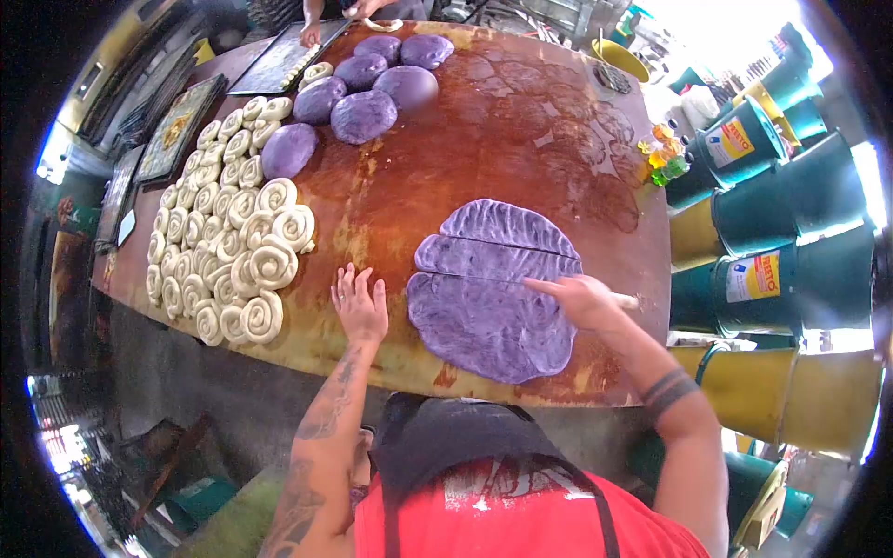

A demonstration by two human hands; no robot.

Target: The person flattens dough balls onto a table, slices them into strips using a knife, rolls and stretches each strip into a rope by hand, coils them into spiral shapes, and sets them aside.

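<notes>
My right hand is closed around a knife with a pale handle, its index finger stretched forward over the dough; the blade is hard to make out. Beneath it lies a flattened slab of purple dough, dimpled on top, with two cuts running across its far part. The far strips remain against the main slab. My left hand is open, fingers spread over the tabletop, holding nothing. It is between the purple slab and a cluster of coiled white dough rolls.
Several round purple dough balls sit at the far left of the brown table. Beyond them another person's hand works over a tray. Small bottles stand by the right edge, near stacked green and yellow buckets.
</notes>
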